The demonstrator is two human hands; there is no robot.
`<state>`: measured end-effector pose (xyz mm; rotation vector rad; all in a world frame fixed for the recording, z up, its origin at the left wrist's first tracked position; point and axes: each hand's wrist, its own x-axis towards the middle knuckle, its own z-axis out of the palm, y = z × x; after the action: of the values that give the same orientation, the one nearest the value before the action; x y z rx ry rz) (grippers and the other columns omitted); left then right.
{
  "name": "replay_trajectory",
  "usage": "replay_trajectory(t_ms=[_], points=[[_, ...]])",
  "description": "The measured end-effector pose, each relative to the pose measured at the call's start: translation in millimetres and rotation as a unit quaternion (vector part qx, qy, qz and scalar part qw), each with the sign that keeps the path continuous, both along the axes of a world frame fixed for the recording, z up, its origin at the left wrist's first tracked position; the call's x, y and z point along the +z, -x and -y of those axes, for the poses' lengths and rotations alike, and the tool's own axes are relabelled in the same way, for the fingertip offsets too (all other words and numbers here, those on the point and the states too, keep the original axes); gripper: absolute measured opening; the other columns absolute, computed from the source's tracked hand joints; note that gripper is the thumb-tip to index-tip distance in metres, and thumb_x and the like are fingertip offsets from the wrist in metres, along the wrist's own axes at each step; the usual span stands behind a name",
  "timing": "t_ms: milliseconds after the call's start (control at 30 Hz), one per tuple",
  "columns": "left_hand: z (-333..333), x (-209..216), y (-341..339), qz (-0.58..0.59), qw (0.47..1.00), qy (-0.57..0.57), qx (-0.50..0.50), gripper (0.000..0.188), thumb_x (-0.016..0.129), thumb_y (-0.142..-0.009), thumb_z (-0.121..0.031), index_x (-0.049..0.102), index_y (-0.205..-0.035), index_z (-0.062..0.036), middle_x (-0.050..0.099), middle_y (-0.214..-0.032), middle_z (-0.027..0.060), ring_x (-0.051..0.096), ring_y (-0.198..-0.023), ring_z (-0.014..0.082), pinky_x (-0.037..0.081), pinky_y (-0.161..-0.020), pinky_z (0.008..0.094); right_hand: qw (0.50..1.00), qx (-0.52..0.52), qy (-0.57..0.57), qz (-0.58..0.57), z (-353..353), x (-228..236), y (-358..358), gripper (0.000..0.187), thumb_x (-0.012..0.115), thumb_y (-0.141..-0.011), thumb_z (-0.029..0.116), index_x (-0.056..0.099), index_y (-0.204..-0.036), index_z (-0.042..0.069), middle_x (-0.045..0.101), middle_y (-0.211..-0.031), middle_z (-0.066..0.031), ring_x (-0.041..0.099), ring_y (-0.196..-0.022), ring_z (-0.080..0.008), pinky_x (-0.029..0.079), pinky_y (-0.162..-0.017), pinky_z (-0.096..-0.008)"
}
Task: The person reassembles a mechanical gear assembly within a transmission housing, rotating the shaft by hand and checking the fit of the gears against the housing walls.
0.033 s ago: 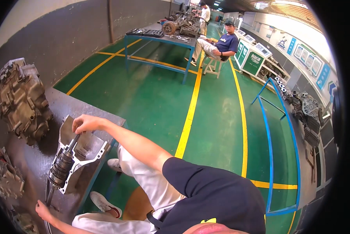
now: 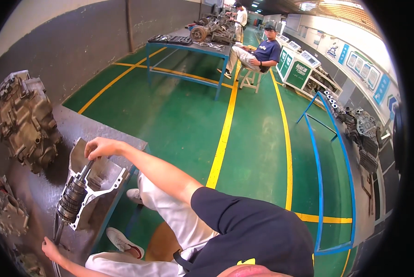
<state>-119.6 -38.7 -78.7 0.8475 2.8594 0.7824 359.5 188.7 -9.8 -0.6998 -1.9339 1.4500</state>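
A dark metal gear shaft (image 2: 72,201) with several gears lies slantwise over an open grey cast housing (image 2: 117,182) with a bright machined rim. My right hand (image 2: 102,147) is closed around the upper end of the shaft, fingertips pointing down. My left hand (image 2: 53,251) is closed at the shaft's lower, thinner end, and its fingers are partly hidden. Thin dark rods run beside that end, past my left hand. The housing sits on a grey metal workbench (image 2: 96,123).
A large gearbox casing (image 2: 24,120) stands on the bench's far left, with another metal casting (image 2: 6,205) nearer. A blue-framed table (image 2: 188,46) holds parts and a tool case. A person (image 2: 264,51) sits beside it; another (image 2: 240,21) stands behind. A blue frame (image 2: 320,184) is at right.
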Motion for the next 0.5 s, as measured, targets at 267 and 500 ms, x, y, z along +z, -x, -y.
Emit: replay_trajectory(t_ms=[267,500], points=[[-23.3,-0.9,-61.2,0.084,0.958,-0.273,-0.027,0.057,0.055,-0.090,-0.047,0.065,-0.122,-0.0008,0.064,-0.126,0.0197,0.059,-0.117,0.0364,0.043,-0.101,0.0422,0.990,-0.083,-0.039,-0.106,-5.3,-16.3,16.8,0.019,0.072,-0.082,0.010,0.067,-0.097,-0.001,0.069,-0.083,-0.0062,0.063,-0.068,-0.0112,0.053,-0.060,-0.0267],[-48.7,8.9,-82.4,0.291,0.797,-0.493,0.193,0.055,0.064,-0.085,-0.037,0.062,-0.125,0.0008,0.061,-0.130,0.0199,0.058,-0.119,0.0302,0.043,-0.104,0.0392,0.981,-0.157,-0.107,-0.040,3.8,-19.5,16.9,0.033,0.077,-0.079,0.029,0.072,-0.092,0.000,0.072,-0.084,-0.0115,0.068,-0.081,-0.0203,0.053,-0.074,-0.0365]])
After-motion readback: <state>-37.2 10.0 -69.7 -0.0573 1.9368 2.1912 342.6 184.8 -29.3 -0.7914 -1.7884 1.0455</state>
